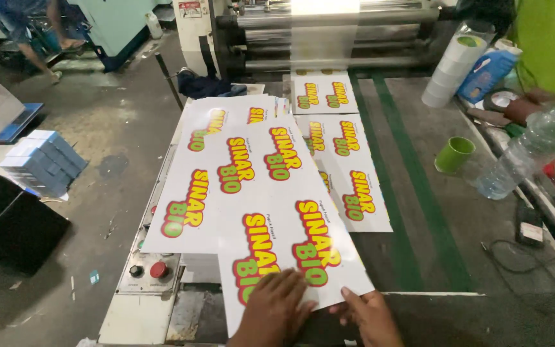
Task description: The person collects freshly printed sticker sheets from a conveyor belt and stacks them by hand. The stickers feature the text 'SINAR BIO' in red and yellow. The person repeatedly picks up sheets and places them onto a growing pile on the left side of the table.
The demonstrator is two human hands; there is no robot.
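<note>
Both hands lay flat on the nearest glossy white printed sheet [290,257]: left hand [274,308] fingers spread wide, right hand [370,315] fingers pressing its lower edge, gripping nothing. Beyond the fingertips, several sheets already lay fanned on the table [431,212]; more film fed from the rollers [329,26].

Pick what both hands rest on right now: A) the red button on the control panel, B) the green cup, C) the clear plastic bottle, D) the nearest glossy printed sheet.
D: the left hand lies flat on the nearest printed sheet and the right hand presses its near edge; the green cup, plastic bottle and red button sit untouched.
</note>
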